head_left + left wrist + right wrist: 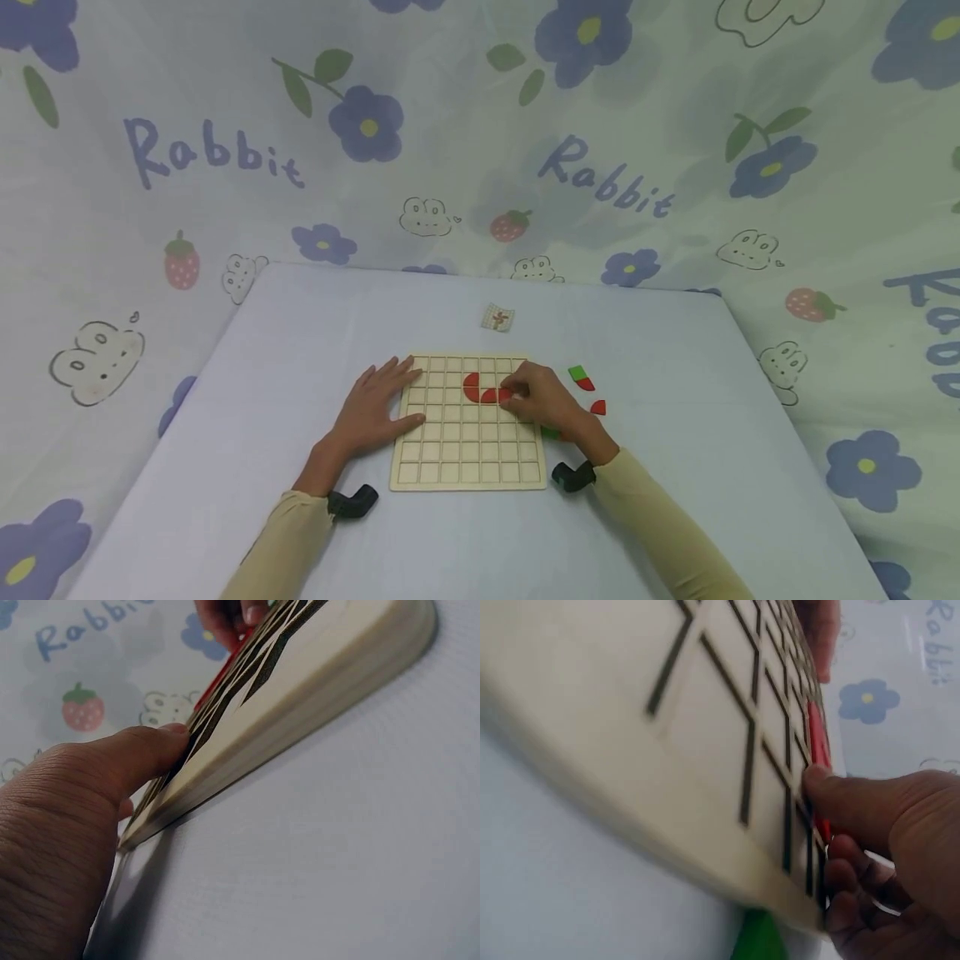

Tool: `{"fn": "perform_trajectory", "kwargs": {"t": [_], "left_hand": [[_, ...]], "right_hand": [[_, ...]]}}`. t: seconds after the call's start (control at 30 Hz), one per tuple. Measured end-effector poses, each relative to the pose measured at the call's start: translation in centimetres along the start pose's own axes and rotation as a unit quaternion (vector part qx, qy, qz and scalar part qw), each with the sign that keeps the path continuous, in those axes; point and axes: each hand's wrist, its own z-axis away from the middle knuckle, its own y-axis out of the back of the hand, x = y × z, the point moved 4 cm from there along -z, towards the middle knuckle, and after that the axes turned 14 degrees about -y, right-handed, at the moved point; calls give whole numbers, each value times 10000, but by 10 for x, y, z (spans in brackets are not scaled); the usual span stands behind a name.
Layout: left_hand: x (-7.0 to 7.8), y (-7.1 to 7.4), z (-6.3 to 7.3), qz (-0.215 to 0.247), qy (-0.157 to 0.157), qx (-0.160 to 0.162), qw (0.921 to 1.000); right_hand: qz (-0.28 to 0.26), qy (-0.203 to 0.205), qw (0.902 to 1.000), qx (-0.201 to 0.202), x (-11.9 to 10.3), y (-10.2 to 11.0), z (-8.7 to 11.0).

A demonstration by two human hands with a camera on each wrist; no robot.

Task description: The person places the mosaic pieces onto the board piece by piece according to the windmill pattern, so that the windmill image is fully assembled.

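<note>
A square wooden grid board point(468, 473) lies flat on the table. My left hand point(372, 410) rests on its left edge with fingers spread; in the left wrist view the thumb point(154, 750) lies along the rim. My right hand point(546, 402) is over the right part of the board, thumb and curled fingers pinching a red curved-edge tile point(505, 395) at a grid square. Just left of it, other red tiles point(472, 386) sit in the grid. The fingers partly cover the pinched tile.
Right of the board lie a green-and-red tile point(580, 377) and a red quarter-round tile point(597, 407). A green tile point(551, 433) shows partly under the right wrist. Behind the board lies a small pattern card point(498, 317). A printed cloth point(450, 167) hangs around the table.
</note>
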Motion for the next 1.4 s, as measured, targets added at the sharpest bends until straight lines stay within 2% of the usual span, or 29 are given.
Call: {"fn": "perform_trajectory", "kwargs": {"t": [0.3,0.53,0.67,0.83,0.9,1.03,1.17,1.4], "left_hand": [[0,0,0,1,-53,56,10000],[-2,1,2,-32,-3,11,10000],[-2,0,1,19,53,-63,10000],[0,1,1,98,53,26,9999],[0,1,1,92,51,32,9999],[-1,-1,2,26,48,4,10000],[-1,-1,2,38,36,24,10000],[1,2,2,43,-4,82,10000]], "right_hand": [[126,-492,9987,15,-4,-3,-2],[-198,-472,9986,104,-10,-3,2],[-343,-723,9964,278,-6,2,1],[-505,-980,9937,202,7,2,0],[-487,-939,9943,106,11,1,1],[-416,-606,9972,-102,16,5,6],[-356,-417,9984,-150,24,15,15],[461,-488,9977,72,43,30,39]]}}
